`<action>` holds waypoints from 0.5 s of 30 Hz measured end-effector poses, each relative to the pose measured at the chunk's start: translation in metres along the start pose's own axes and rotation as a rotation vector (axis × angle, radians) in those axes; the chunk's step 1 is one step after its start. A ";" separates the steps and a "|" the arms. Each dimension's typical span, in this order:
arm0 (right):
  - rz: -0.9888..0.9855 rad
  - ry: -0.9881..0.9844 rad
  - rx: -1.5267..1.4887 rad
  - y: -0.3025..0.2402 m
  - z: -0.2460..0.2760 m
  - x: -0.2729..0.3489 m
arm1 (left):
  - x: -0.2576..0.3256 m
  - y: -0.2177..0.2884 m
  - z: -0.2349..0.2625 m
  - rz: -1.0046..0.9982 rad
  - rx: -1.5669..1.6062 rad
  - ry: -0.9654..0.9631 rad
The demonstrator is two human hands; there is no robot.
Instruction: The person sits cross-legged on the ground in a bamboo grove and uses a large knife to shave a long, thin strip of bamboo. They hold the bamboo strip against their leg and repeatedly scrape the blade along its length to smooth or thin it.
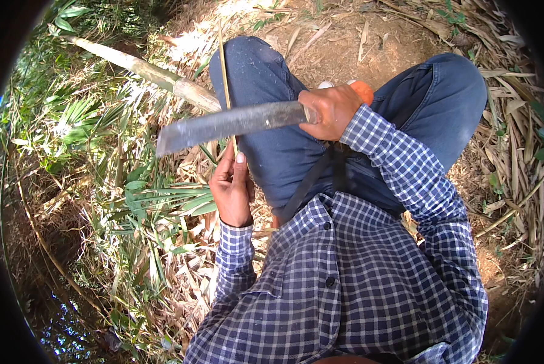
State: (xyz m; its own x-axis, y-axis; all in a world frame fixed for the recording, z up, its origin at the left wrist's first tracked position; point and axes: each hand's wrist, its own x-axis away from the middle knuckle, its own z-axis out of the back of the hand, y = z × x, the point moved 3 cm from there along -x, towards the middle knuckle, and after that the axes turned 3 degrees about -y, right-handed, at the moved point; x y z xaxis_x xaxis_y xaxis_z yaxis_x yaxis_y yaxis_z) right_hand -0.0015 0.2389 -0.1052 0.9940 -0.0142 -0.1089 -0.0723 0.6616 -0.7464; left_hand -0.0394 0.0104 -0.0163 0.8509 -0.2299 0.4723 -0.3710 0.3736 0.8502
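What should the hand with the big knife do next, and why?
Probably slide the knife down along the thin bamboo strip, away from the fingers. The right hand holds the blade across the strip, which the left hand pinches upright just below it, so the thumb sits close to the edge.

Blue-and-white checked long-sleeved shirt [357, 273], blue jeans [284, 145]

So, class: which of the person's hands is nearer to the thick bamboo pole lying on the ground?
Left. The left hand pinches a thin bamboo strip just below the bamboo pole; the right hand grips the blade's handle farther to the right.
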 end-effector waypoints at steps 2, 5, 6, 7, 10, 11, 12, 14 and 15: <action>0.009 -0.043 0.015 -0.002 0.000 -0.002 | -0.006 -0.003 0.004 -0.016 0.020 0.006; -0.062 -0.036 0.036 0.003 0.001 -0.004 | -0.007 -0.003 0.003 -0.065 -0.061 -0.046; -0.123 -0.014 0.037 0.008 0.003 -0.004 | -0.003 -0.002 0.002 -0.053 -0.070 -0.049; -0.184 0.009 0.039 0.012 0.005 -0.005 | 0.000 -0.001 0.002 -0.040 -0.079 -0.051; -0.238 0.056 0.024 0.014 0.004 -0.003 | 0.004 -0.006 0.007 -0.037 -0.072 -0.044; -0.206 0.036 -0.005 0.013 0.002 -0.001 | 0.005 -0.005 0.007 -0.036 -0.072 -0.041; -0.173 0.013 -0.032 0.011 0.002 0.000 | 0.006 -0.004 0.007 -0.034 -0.068 -0.038; -0.159 -0.060 0.049 0.006 0.004 -0.002 | 0.006 -0.007 0.008 -0.038 -0.086 -0.035; -0.157 -0.049 0.054 0.007 0.003 -0.002 | 0.006 -0.013 0.013 -0.069 -0.110 -0.034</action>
State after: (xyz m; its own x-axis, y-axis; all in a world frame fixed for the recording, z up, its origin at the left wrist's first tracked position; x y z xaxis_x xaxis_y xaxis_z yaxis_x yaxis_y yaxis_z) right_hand -0.0042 0.2459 -0.1084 0.9956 -0.0854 0.0393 0.0878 0.6937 -0.7149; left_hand -0.0340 -0.0073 -0.0213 0.8592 -0.2884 0.4225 -0.2671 0.4515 0.8514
